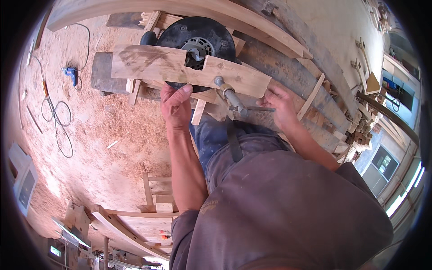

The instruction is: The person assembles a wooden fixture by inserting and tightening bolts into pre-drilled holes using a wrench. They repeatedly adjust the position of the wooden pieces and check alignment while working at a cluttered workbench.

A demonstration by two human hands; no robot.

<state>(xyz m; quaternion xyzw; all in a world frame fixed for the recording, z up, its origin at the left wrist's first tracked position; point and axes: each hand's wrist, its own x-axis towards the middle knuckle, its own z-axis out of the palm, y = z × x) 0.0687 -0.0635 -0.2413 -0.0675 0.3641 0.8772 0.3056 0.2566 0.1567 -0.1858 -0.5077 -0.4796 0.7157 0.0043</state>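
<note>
The fingers (167,93) of the left hand (177,110) curl at the lower rim of a black disc (175,38), and we see them holding that rim with the thumb laid along it, just under a pale wooden board (148,64). The fingers (273,100) of the right hand (284,110) are bent beside the board's right end, close to the handle bar of a metal clamp (233,98); we cannot tell whether they grip the bar or only rest near it.

In the head view we find the board lying across the black disc, in front of the body. A square notch is cut into the board's upper edge, over the disc's middle, and through it we see part of the disc's hub. The clamp's screw rises against the board, right of the notch, and its end points down toward the body. Above these, a long curved timber (180,8) spans the top. To the left, on a floor (117,148) strewn with sawdust, we see a blue drill (71,75) with its cord and, below it, a looped cable (63,128). Near the lower edge stands a curved wooden frame (118,227). To the right we see stacked wood offcuts (361,136) and a window (384,162).
</note>
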